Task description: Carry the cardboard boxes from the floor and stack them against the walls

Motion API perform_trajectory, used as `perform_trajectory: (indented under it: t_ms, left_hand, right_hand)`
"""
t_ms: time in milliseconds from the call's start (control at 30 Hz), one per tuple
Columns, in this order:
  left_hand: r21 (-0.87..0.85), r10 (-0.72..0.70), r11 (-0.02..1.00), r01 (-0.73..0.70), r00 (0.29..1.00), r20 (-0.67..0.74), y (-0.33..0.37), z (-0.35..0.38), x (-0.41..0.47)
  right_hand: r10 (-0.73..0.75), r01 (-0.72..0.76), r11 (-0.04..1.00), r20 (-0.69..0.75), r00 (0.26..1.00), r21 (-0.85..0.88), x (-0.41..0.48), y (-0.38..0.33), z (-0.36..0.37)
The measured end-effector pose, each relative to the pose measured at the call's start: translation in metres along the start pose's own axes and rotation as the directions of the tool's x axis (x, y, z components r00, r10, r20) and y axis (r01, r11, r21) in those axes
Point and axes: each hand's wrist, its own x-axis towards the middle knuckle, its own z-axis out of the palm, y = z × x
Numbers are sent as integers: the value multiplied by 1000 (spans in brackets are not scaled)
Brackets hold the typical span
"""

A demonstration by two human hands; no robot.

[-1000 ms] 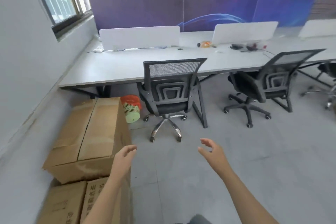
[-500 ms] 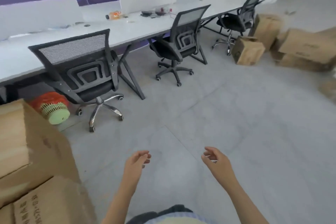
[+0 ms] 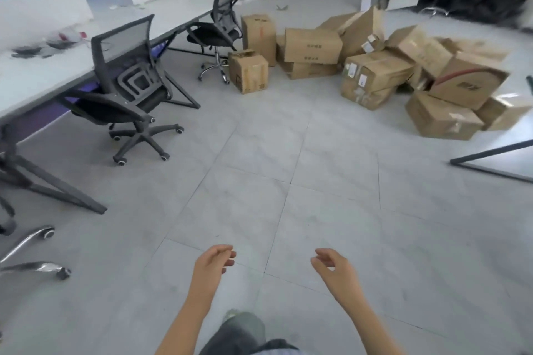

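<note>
A heap of several brown cardboard boxes lies on the grey tile floor far ahead, to the right. A small upright box stands at the heap's left edge, next to a taller box. More boxes lie tumbled at the heap's right. My left hand and my right hand hang low in front of me over bare floor, fingers loosely curled, holding nothing. Both are far from the boxes.
A long white desk runs along the left with two black mesh office chairs. A chrome chair base sits at the lower left. A black metal table frame reaches in from the right. Open floor lies between me and the heap.
The view has swung right, away from the stacked boxes by the wall, bringing the heap of boxes on the floor into view. Both hands stay empty in front of me.
</note>
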Motion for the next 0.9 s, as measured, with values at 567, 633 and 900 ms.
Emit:
perform_trajectory:
  t_ms: [567, 633, 900]
  left_hand:
    - [81, 41, 995, -61, 973, 228, 117, 26, 216]
    - [102, 6, 994, -34, 963, 268, 115, 38, 234]
    - [153, -66, 988, 24, 959, 275, 147, 88, 341]
  right_hand:
    - [136, -114, 986, -186, 973, 125, 156, -101, 7]
    - [190, -170, 977, -156, 969, 129, 172, -96, 15]
    - [197, -189, 979, -116, 973, 80, 300, -120, 1]
